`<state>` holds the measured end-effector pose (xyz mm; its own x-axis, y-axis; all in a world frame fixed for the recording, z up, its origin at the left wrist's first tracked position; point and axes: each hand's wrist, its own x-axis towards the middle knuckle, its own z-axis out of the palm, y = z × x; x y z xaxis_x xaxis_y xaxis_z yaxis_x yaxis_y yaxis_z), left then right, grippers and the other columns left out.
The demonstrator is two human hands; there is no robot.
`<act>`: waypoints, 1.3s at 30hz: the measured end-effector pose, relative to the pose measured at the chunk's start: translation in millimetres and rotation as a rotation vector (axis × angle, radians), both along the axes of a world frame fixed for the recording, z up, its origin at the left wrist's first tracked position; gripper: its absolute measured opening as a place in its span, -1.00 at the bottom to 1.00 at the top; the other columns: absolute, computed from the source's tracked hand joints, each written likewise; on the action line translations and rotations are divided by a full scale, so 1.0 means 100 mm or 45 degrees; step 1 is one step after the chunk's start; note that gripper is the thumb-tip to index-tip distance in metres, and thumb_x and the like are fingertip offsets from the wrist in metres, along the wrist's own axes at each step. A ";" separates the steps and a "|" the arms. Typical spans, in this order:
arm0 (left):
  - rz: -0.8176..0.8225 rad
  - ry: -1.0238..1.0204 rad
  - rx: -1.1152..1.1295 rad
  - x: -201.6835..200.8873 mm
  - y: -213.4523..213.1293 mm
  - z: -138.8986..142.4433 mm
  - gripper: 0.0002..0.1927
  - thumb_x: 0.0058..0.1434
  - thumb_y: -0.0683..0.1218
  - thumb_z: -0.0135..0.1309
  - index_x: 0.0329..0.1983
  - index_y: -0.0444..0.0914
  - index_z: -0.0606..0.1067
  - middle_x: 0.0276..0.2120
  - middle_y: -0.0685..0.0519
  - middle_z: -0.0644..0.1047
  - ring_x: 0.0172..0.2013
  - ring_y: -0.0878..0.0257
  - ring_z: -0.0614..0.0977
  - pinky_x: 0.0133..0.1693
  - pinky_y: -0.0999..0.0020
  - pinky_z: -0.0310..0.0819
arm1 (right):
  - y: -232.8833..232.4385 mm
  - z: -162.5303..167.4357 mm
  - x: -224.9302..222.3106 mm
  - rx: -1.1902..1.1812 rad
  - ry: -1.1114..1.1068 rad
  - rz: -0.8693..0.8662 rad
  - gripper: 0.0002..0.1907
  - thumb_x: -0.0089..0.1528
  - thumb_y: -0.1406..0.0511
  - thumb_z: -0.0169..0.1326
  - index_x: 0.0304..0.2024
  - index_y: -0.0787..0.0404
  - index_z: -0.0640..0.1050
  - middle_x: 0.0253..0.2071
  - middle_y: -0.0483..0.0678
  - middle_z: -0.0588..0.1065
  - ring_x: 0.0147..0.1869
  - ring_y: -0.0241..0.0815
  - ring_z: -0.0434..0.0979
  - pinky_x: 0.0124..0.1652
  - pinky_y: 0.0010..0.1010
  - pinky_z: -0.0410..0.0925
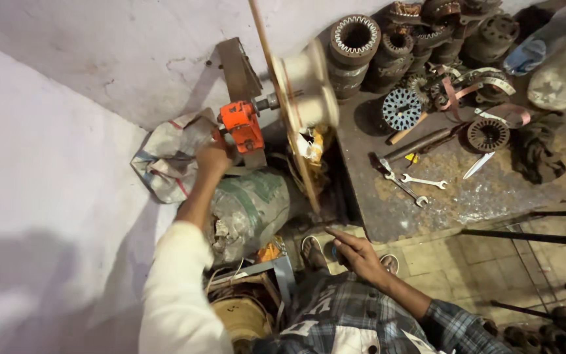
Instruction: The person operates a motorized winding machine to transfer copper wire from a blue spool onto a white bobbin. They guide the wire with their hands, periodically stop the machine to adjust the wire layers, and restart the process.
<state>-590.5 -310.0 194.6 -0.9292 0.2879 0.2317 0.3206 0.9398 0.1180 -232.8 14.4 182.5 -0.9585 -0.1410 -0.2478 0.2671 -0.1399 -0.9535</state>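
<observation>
Nearest, the right hand (pixel 360 252) lies loosely open, fingers pointing to 10 o'clock beside the thin wire (pixel 285 108), holding nothing. Farther, at 11 o'clock, the left hand (pixel 212 159) is closed on the crank of the orange winder (pixel 242 124). Its pale spool (pixel 306 85) looks blurred, apparently mid-winding and unfinished

Rough whitewashed plaster wall (pixel 67 131) at left, cracked near top; dusty tiled floor (pixel 447 259) below; dark grimy workbench slab (pixel 492 190) at right; dim warm light.
</observation>
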 end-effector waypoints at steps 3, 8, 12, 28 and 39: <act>0.004 -0.434 -0.174 0.70 -0.12 0.43 -0.63 0.22 0.08 0.13 -0.03 -0.23 0.47 -0.36 -0.20 0.63 -0.28 -0.19 0.69 -0.23 -0.11 0.55 | 0.01 -0.02 -0.02 -0.036 0.002 0.044 -0.56 0.41 0.30 -0.06 0.35 0.11 0.45 -0.55 -0.23 0.37 -0.53 -0.46 0.27 -0.52 -0.55 0.21; -0.127 -0.026 -0.474 0.60 -0.30 1.59 -0.33 0.16 0.01 0.18 0.35 -0.18 0.32 -0.46 -0.15 0.62 -0.45 -0.12 0.67 -0.45 -0.06 0.55 | 0.00 -0.09 -0.02 0.067 0.031 0.037 -0.57 0.41 0.31 -0.05 0.33 0.13 0.47 -0.53 -0.23 0.40 -0.51 -0.46 0.31 -0.50 -0.56 0.25; -0.347 0.337 -0.202 -0.49 -0.33 1.72 -0.31 0.21 0.03 0.27 0.34 -0.28 0.34 -0.31 -0.10 0.58 -0.37 -0.08 0.62 -0.37 -0.01 0.47 | -0.01 -0.10 0.02 0.031 -0.097 0.020 -0.58 0.41 0.32 -0.06 0.33 0.15 0.49 -0.57 -0.23 0.37 -0.52 -0.46 0.26 -0.52 -0.56 0.21; -0.019 -0.286 -0.372 0.66 -0.32 1.45 -0.33 0.23 -0.01 0.09 0.45 -0.10 0.31 -0.42 -0.16 0.63 -0.42 -0.12 0.68 -0.37 -0.04 0.59 | 0.03 -0.08 0.00 0.050 0.010 0.063 -0.56 0.40 0.33 -0.05 0.34 0.12 0.46 -0.54 -0.24 0.38 -0.51 -0.47 0.30 -0.50 -0.57 0.25; -0.129 0.064 -0.396 -0.65 0.06 0.30 -0.73 0.26 0.11 0.06 -0.17 -0.12 0.59 -0.06 -0.08 0.60 0.01 -0.07 0.66 -0.04 0.08 0.59 | 0.04 0.02 0.00 0.071 -0.078 0.008 -0.56 0.40 0.30 -0.05 0.33 0.10 0.47 -0.57 -0.22 0.39 -0.56 -0.47 0.28 -0.55 -0.56 0.21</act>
